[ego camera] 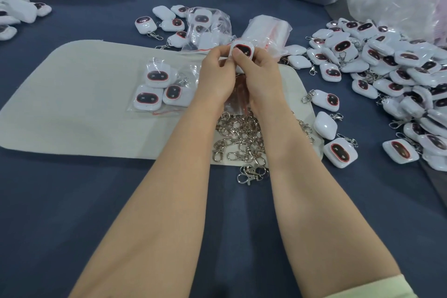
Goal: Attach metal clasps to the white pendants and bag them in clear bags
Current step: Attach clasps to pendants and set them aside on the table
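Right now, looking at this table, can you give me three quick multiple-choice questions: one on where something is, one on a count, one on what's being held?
1. Where do the loose metal clasps mostly lie?
A. on the pale mat, by the forearms
B. in a drawer
C. on the floor

2. How many pendants are in the clear bag on the mat, left of the hands?
A. two
B. three
C. six

3. What holds the raised pendant?
A. both hands
B. one hand only
C. nothing, it lies flat

Answers:
1 A: the clasps are heaped at the mat's near edge between the arms.
2 B: three dark-faced pendants show through the bag.
3 A: the left hand and right hand both pinch it.
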